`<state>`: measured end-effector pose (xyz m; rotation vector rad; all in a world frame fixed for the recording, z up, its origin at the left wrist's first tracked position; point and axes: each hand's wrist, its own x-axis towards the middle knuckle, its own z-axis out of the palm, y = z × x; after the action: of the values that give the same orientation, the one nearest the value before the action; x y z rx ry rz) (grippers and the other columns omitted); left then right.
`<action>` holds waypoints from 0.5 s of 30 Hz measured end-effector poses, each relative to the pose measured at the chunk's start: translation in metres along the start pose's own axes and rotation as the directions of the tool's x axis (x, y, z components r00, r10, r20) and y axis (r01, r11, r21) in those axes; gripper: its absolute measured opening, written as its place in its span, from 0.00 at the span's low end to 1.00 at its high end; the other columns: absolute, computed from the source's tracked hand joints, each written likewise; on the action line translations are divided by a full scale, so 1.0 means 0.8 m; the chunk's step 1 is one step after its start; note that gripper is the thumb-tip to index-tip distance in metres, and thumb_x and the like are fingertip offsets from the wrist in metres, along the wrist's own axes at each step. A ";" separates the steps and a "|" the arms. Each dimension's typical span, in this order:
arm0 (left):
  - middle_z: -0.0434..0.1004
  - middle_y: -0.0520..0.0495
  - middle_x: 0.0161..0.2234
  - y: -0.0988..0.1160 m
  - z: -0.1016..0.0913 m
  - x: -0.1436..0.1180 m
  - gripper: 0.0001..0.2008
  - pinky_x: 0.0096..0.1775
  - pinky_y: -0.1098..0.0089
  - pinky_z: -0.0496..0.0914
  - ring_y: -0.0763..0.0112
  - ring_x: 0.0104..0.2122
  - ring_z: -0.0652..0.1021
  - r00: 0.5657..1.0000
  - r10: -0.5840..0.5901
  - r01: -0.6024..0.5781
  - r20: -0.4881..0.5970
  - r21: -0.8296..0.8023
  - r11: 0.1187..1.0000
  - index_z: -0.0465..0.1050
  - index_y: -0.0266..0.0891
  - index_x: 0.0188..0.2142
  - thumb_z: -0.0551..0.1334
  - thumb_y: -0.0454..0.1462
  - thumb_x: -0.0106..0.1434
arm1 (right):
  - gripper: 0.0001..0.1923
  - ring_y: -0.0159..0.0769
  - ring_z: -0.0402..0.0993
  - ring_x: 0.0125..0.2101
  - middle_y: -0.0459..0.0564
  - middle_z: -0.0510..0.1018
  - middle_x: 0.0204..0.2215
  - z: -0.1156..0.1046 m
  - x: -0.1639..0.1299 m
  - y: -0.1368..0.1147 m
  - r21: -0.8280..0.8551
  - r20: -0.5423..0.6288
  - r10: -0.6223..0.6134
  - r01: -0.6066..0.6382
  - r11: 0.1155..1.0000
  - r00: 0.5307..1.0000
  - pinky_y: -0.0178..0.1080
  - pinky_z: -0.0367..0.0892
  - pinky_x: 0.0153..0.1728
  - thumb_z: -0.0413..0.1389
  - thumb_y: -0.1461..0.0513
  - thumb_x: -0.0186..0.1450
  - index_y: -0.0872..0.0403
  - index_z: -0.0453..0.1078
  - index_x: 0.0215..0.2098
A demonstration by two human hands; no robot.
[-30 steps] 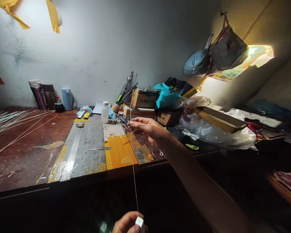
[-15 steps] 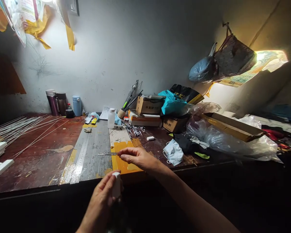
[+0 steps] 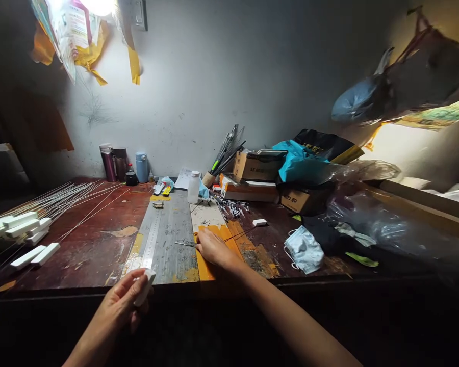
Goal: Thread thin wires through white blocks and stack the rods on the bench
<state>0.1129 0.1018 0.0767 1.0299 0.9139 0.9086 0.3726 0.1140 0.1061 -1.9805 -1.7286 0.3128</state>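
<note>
Small white rectangular block (image 3: 144, 287) pinched in left hand (image 3: 121, 306) at desk (image 3: 80, 255) near edge. Right hand (image 3: 213, 250) pressed flat, fingers unclenched, beside thin metal blade (image 3: 185, 243) on yellow-taped patch (image 3: 210, 255). Probably between cuts; next calls for steady placement by steel ruler (image 3: 151, 244). Cluttered, dim, scuffed grey wall (image 3: 214, 76).

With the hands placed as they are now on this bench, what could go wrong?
1. The right hand rests at a thin blade lying flat on the workbench; a fingertip could be cut.
2. The left hand pinches a small white block over the bench edge; if it slips, it may fall to the dark floor.
3. Thin white rods lie loose at the left; a sweeping arm could scatter them.
</note>
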 end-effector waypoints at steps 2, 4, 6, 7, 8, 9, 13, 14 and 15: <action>0.73 0.52 0.23 -0.015 -0.014 -0.007 0.30 0.16 0.80 0.62 0.79 0.16 0.66 0.999 -0.032 0.031 0.036 0.021 0.999 0.70 0.38 0.47 0.71 0.52 0.50 | 0.06 0.40 0.69 0.34 0.51 0.73 0.31 0.000 0.004 0.004 0.013 -0.004 0.008 -0.008 1.000 1.000 0.39 0.61 0.36 0.56 0.70 0.57 0.54 0.68 0.29; 0.73 0.53 0.26 -0.026 -0.026 -0.015 0.27 0.21 0.79 0.65 0.78 0.20 0.68 0.996 -0.032 0.031 0.089 0.010 0.999 0.71 0.40 0.48 0.71 0.49 0.52 | 0.05 0.38 0.68 0.32 0.50 0.73 0.29 -0.002 0.000 0.007 0.037 -0.014 -0.003 0.003 0.999 1.000 0.38 0.61 0.34 0.56 0.69 0.57 0.54 0.67 0.31; 0.72 0.53 0.27 -0.034 -0.034 -0.023 0.23 0.25 0.79 0.66 0.77 0.23 0.69 0.991 -0.032 0.033 0.127 -0.005 0.999 0.73 0.42 0.46 0.70 0.47 0.53 | 0.03 0.37 0.69 0.32 0.49 0.73 0.30 -0.005 -0.015 0.007 0.068 -0.047 -0.031 0.034 0.997 0.998 0.37 0.61 0.34 0.54 0.67 0.60 0.54 0.66 0.32; 0.72 0.54 0.26 -0.039 -0.037 -0.028 0.22 0.24 0.79 0.65 0.77 0.22 0.69 0.991 -0.044 0.046 0.125 -0.006 0.999 0.73 0.42 0.46 0.70 0.47 0.54 | 0.02 0.37 0.69 0.33 0.48 0.73 0.31 -0.007 -0.027 0.005 0.081 -0.070 -0.046 0.052 0.995 0.996 0.37 0.61 0.35 0.53 0.66 0.63 0.54 0.66 0.32; 0.71 0.54 0.25 -0.043 -0.039 -0.032 0.22 0.21 0.80 0.63 0.78 0.20 0.67 0.992 -0.061 0.062 0.108 -0.004 0.998 0.74 0.43 0.45 0.70 0.47 0.53 | 0.03 0.36 0.69 0.34 0.48 0.73 0.32 -0.009 -0.041 0.001 0.101 -0.099 -0.059 0.069 0.993 0.993 0.36 0.62 0.35 0.51 0.64 0.65 0.53 0.66 0.34; 0.70 0.55 0.24 -0.047 -0.039 -0.036 0.23 0.18 0.80 0.60 0.80 0.18 0.65 0.994 -0.080 0.081 0.077 0.001 0.997 0.74 0.43 0.46 0.70 0.48 0.53 | 0.05 0.35 0.69 0.34 0.48 0.73 0.33 -0.010 -0.056 -0.002 0.130 -0.131 -0.069 0.086 0.988 0.989 0.35 0.63 0.35 0.49 0.63 0.67 0.53 0.66 0.36; 0.74 0.51 0.30 -0.062 -0.040 -0.051 0.26 0.22 0.78 0.67 0.74 0.22 0.73 0.993 -0.114 0.113 0.015 0.037 0.993 0.73 0.44 0.49 0.67 0.52 0.54 | 0.08 0.33 0.71 0.31 0.46 0.73 0.32 -0.010 -0.119 -0.017 0.298 -0.243 -0.114 0.186 0.936 0.963 0.34 0.66 0.32 0.49 0.59 0.69 0.51 0.68 0.41; 0.77 0.48 0.35 -0.064 -0.040 -0.054 0.25 0.29 0.75 0.72 0.67 0.31 0.77 0.993 -0.104 0.100 0.059 0.077 0.992 0.73 0.43 0.49 0.65 0.53 0.56 | 0.08 0.34 0.72 0.32 0.46 0.74 0.32 -0.008 -0.131 -0.019 0.321 -0.278 -0.113 0.203 0.925 0.954 0.34 0.67 0.33 0.50 0.59 0.68 0.51 0.68 0.42; 0.77 0.45 0.42 -0.066 -0.041 -0.056 0.25 0.38 0.71 0.74 0.61 0.40 0.77 0.989 -0.089 0.074 0.117 0.131 0.989 0.73 0.43 0.50 0.63 0.53 0.58 | 0.07 0.34 0.73 0.33 0.47 0.75 0.33 -0.006 -0.142 -0.020 0.329 -0.311 -0.106 0.212 0.920 0.945 0.34 0.68 0.35 0.51 0.60 0.68 0.51 0.68 0.42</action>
<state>0.0769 0.0567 0.0267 1.1354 0.9127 0.7184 0.3415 0.0038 0.1021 -1.5266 -1.5109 0.2478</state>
